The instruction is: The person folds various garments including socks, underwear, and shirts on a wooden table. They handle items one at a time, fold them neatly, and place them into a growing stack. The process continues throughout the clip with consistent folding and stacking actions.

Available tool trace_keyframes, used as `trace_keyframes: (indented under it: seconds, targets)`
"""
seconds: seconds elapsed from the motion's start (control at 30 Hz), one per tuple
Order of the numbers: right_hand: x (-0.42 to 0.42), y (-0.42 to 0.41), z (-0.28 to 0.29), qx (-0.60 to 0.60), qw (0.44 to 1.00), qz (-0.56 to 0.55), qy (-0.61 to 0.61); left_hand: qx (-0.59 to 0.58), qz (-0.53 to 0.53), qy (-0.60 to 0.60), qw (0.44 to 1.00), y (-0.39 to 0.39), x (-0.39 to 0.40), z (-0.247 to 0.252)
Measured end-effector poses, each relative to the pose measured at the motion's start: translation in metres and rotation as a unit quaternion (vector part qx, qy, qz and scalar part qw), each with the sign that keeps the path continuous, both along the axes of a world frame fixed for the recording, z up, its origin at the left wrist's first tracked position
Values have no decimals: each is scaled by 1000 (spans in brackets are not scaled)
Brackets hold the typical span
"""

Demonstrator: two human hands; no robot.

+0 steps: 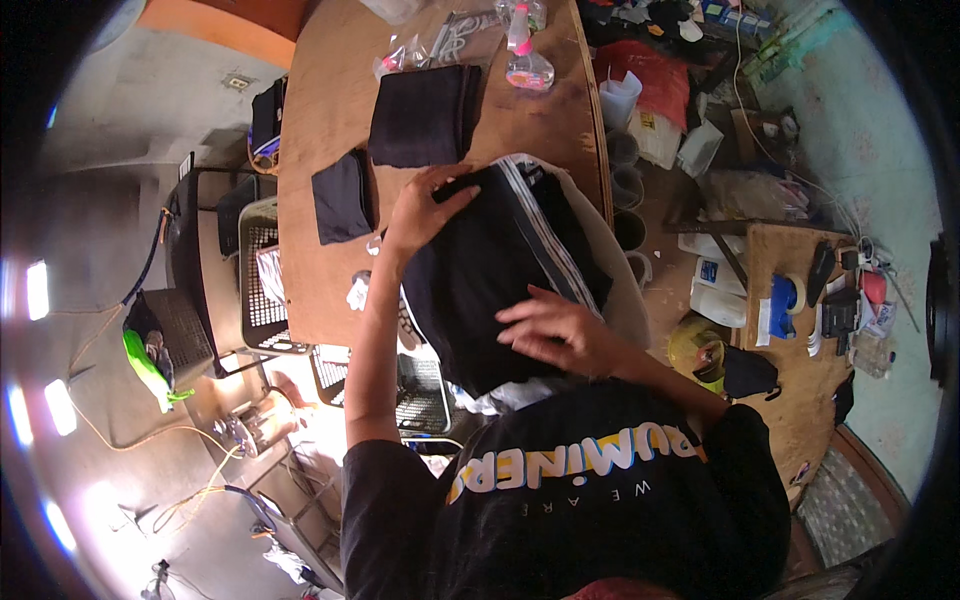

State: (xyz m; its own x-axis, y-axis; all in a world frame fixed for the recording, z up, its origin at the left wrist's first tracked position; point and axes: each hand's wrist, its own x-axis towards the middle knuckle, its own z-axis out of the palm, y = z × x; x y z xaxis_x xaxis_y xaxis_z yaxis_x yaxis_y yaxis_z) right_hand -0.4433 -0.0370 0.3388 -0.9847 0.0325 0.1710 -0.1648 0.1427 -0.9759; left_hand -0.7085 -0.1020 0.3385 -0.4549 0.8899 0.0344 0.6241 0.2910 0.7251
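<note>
A black garment (480, 262) with a white-striped side band (544, 232) lies before me on a pale padded board (628, 289). At its upper left corner, my left hand (424, 214) touches the cloth with thumb and fingers. Whether the fingers pinch the fabric is unclear. My right hand (559, 334) is over the lower right part of the garment, its fingers spread and nothing held in them. White cloth (499, 397) shows beneath the garment's near edge. Farther off lie a folded black cloth stack (416, 112) and a smaller folded black piece (339, 199).
A spray bottle (529, 69) and clear plastic packaging (469, 37) rest on the wooden table (322, 112). Plastic crates (262, 330) stand left and below. On the right, a side table (765, 255) carries a blue tape dispenser (782, 307) and a black device (838, 313).
</note>
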Motion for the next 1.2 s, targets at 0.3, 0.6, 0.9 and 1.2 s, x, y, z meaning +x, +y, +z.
trace_keyframes:
  seconds: [0.3, 0.6, 0.9, 1.2]
  targets:
    - [-96, 80, -50, 93, 923, -373, -7, 150, -78, 120, 978, -2, 12, -1]
    - [-118, 72, -21, 123, 923, -364, 15, 109, -51, 203, 972, -4, 15, -1]
    - [-117, 91, -24, -196, 936, -271, -112, 162, -109, 200, 960, -27, 11, -10]
    - [-139, 92, -41, 62, 959, -276, -16, 186, -120, 235, 947, -29, 10, -14]
